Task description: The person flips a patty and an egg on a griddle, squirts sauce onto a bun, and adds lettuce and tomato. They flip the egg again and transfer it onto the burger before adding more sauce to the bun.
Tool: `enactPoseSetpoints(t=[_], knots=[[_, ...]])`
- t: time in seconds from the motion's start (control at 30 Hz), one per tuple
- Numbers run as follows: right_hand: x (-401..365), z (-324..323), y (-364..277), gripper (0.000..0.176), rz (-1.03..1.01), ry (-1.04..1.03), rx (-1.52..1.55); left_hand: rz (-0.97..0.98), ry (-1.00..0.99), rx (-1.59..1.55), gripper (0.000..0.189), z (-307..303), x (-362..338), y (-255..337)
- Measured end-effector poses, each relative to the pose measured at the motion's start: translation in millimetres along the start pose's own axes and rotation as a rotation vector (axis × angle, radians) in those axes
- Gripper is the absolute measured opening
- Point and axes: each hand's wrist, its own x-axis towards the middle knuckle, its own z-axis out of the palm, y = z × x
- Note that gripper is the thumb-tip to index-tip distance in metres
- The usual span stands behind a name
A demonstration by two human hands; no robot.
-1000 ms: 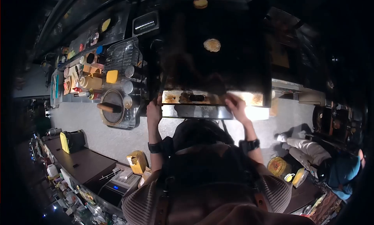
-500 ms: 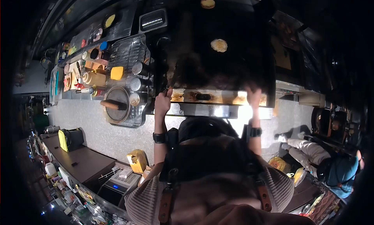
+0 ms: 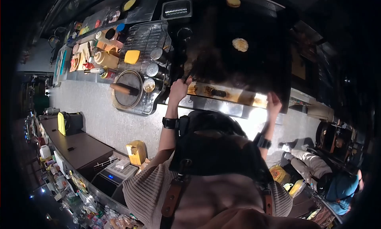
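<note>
My left hand (image 3: 179, 89) is closed around a thin dark handle (image 3: 188, 75) at the left front corner of the black griddle (image 3: 254, 68). What the handle belongs to is lost in the dark. At the right front corner of the griddle, my right hand (image 3: 274, 104) has its fingers curled together; anything inside them is hidden. A pale, browned egg-like round (image 3: 240, 45) lies on the griddle between and beyond my hands. Farther back sits a toasted bun half (image 3: 233, 2). The stained front ledge (image 3: 234, 95) runs between my hands.
Left of the griddle, a wire rack (image 3: 139, 34) holds a yellow block (image 3: 132, 56), several metal shakers (image 3: 154, 70) and a round press with a wooden handle (image 3: 122, 88). Squeeze bottles (image 3: 106, 59) stand beyond. A metal pan (image 3: 176, 9) sits behind. A person (image 3: 337, 185) is at the right.
My view has shifted, so the griddle and rack appear farther right and slightly higher. My right hand, blurred before, now shows curled fingers. My left hand keeps its hold on the dark handle.
</note>
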Motion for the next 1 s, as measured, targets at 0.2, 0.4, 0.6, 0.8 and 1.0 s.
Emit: enactPoseSetpoints(t=[0.2, 0.4, 0.6, 0.8, 1.0], knots=[[-12, -2, -4, 0.040, -0.199, 0.041, -0.291, 0.014, 0.017, 0.069, 0.059, 24, 13, -11], [-25, -5, 3, 0.028, -0.365, 0.056, -0.505, -0.026, 0.046, 0.094, 0.055, 29, -1, -9], [-21, 2, 32, 0.028, -0.195, 0.001, -0.742, 0.032, 0.069, 0.091, 0.051, 34, 9, -22], [-13, 0, 50, 0.030, -0.112, -0.058, -0.657, 0.001, 0.063, 0.157, 0.052, 26, 11, -15], [-17, 0, 20, 0.030, 0.004, -0.061, -0.697, -0.019, 0.057, 0.155, 0.052, 29, 14, -17]])
